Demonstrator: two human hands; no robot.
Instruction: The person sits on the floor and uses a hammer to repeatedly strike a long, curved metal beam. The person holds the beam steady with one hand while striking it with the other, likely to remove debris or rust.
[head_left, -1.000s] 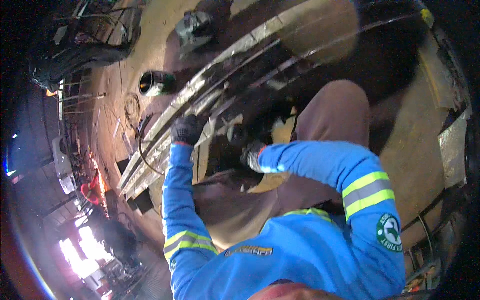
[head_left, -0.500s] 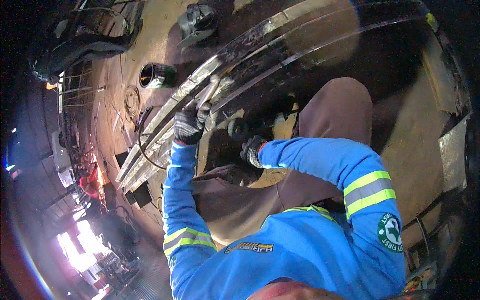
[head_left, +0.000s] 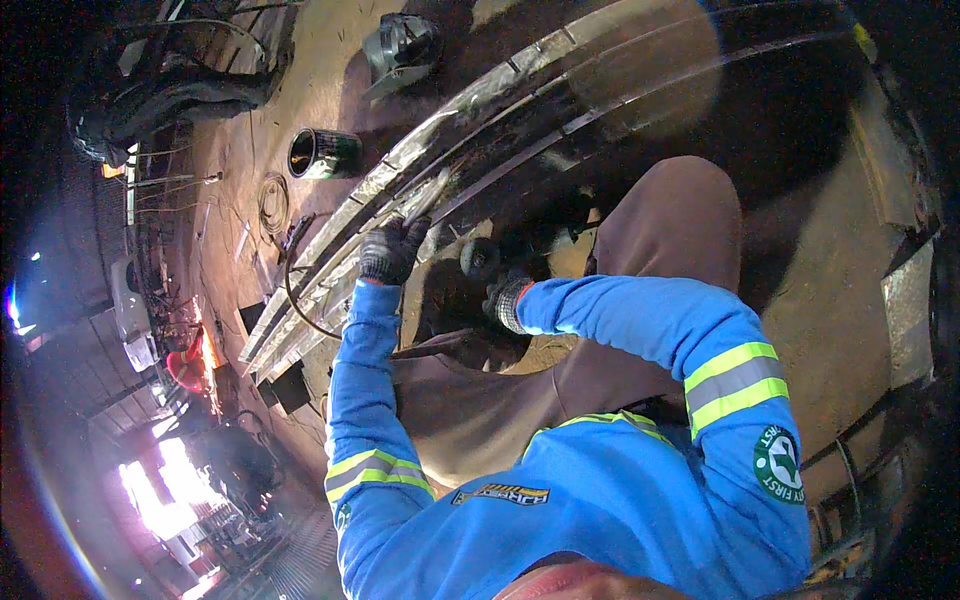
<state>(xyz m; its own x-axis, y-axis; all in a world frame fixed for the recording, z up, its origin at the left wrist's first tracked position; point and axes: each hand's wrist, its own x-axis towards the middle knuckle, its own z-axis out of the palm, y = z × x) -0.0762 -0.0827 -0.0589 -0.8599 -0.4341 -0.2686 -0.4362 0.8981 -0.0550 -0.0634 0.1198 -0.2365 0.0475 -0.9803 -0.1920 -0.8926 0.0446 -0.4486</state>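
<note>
My left hand point(head_left: 389, 252), in a dark knitted glove, lies on the long, slightly curved metal beam point(head_left: 385, 178). Its fingers stretch forward along the bare, shiny metal, apart from one another. Lower and to the right, my right hand point(head_left: 508, 303), also gloved, is held in front of my body with its fingers curled. Just beyond it shows a round grey disc point(head_left: 480, 258) among dark shapes. Whatever the right fingers close round is lost in shadow.
Beyond the beam stand an open dark can point(head_left: 325, 154) and a welding helmet point(head_left: 402, 50). A coiled cable point(head_left: 273, 203) lies on the brown floor. A dark hose point(head_left: 292, 290) crosses the beam's near end. Sparks point(head_left: 208, 355) fly at the far left beside a red shape.
My left hand has slid slightly nearer, and its fingers now lie flatter on the metal. The pale rod-like piece at those fingers no longer shows. My right hand has hardly moved.
</note>
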